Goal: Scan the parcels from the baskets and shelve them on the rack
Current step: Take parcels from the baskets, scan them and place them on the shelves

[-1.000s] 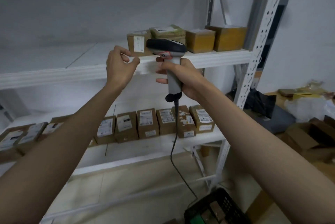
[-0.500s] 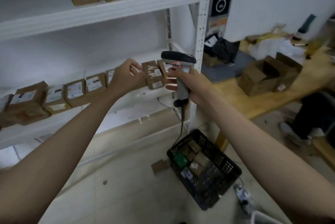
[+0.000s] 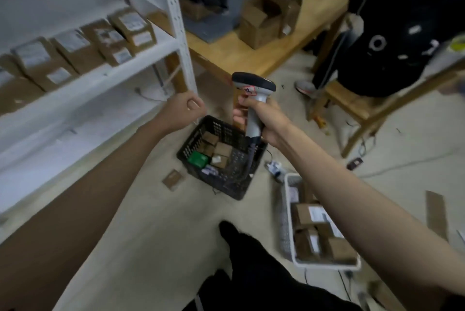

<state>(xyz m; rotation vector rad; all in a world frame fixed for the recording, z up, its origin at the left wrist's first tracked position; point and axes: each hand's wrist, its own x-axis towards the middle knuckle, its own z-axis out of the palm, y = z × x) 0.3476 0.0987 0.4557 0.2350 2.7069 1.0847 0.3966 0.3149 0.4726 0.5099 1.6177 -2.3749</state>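
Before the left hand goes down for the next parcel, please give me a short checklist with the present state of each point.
1. Left hand free of any parcel: ok, fingers curled, nothing held.
2. Scanner held firmly in right hand: ok.
3. Parcels remaining in black basket: ok, several boxes and a green item visible.
4. Path from left hand down to basket unobstructed: ok.
5. Scanner cable clear of the parcels: not ok, it hangs down into the basket.
6. Labels on basket parcels facing up: cannot tell, too blurred.
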